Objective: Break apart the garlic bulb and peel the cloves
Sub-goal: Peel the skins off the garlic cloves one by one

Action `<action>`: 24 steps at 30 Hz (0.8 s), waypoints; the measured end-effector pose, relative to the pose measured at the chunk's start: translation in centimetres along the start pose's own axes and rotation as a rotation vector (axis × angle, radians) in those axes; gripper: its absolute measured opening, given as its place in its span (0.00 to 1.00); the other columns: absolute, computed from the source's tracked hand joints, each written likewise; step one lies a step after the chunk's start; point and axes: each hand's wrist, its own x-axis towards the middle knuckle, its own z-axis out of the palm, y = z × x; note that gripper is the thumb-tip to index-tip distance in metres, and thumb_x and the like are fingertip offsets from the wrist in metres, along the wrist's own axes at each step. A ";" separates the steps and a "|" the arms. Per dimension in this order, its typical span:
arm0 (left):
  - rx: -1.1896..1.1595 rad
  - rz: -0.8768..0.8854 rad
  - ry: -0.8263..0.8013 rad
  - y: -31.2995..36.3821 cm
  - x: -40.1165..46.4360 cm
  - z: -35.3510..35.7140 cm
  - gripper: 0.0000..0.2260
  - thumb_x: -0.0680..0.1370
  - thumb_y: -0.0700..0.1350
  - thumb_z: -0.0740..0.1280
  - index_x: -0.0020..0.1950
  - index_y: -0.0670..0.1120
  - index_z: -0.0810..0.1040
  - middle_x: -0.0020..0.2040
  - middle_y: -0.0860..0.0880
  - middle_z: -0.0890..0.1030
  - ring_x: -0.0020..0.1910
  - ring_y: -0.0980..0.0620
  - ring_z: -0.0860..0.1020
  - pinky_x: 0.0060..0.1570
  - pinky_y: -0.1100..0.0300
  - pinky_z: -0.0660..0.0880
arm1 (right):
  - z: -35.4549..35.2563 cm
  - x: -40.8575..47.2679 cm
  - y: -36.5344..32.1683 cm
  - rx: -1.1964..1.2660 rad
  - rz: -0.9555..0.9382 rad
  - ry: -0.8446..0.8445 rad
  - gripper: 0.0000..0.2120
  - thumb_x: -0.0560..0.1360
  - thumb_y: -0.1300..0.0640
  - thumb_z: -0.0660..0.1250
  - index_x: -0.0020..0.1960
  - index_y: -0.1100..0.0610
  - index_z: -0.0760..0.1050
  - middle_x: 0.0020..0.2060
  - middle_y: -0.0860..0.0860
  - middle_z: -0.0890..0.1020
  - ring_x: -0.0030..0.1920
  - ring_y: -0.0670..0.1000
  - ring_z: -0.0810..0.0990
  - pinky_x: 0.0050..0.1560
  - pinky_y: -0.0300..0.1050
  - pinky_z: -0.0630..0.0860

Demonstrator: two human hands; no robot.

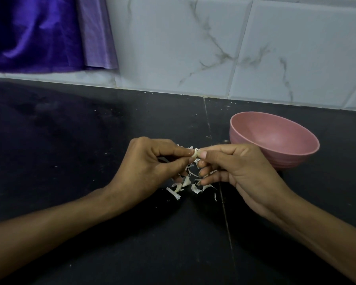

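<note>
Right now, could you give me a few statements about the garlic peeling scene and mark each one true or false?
1. Both hands pinch one garlic clove between them. True: the left hand and right hand meet on it above the counter.
2. The pink bowl is full of peeled cloves. False: no cloves show in the visible part of its inside.
3. Garlic peels lie on the black counter beneath the hands. True.
4. The bowl stands to the left of the hands. False: it stands on the right, behind the right hand.
5. A purple cloth hangs at upper left. True.
</note>
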 end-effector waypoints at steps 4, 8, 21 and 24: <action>0.007 0.034 0.001 0.0 -0.1 0.1 0.07 0.72 0.46 0.74 0.48 0.45 0.86 0.35 0.49 0.84 0.31 0.52 0.83 0.34 0.56 0.81 | 0.3 -0.2 0.0 0.063 0.021 0.019 0.06 0.74 0.65 0.69 0.42 0.66 0.84 0.33 0.58 0.80 0.31 0.49 0.79 0.32 0.39 0.79; 0.009 0.027 0.021 0.0 -0.1 0.2 0.06 0.72 0.45 0.75 0.47 0.45 0.86 0.34 0.49 0.84 0.30 0.52 0.83 0.34 0.57 0.81 | 0.5 -0.3 0.3 0.091 0.024 0.032 0.06 0.74 0.66 0.68 0.42 0.65 0.84 0.32 0.56 0.80 0.30 0.48 0.78 0.32 0.39 0.78; -0.023 -0.051 0.042 -0.2 -0.2 0.6 0.04 0.72 0.38 0.75 0.46 0.43 0.86 0.34 0.48 0.84 0.30 0.49 0.84 0.35 0.51 0.83 | 0.8 -0.3 0.7 -0.021 -0.037 0.090 0.05 0.75 0.69 0.68 0.43 0.65 0.82 0.29 0.53 0.80 0.28 0.48 0.78 0.31 0.40 0.78; 0.009 -0.060 0.041 -0.3 -0.3 0.7 0.04 0.72 0.37 0.75 0.47 0.43 0.86 0.34 0.48 0.84 0.30 0.50 0.84 0.35 0.51 0.83 | 0.8 -0.4 0.6 -0.079 -0.069 0.090 0.06 0.74 0.69 0.69 0.41 0.64 0.83 0.29 0.52 0.81 0.27 0.47 0.78 0.30 0.39 0.78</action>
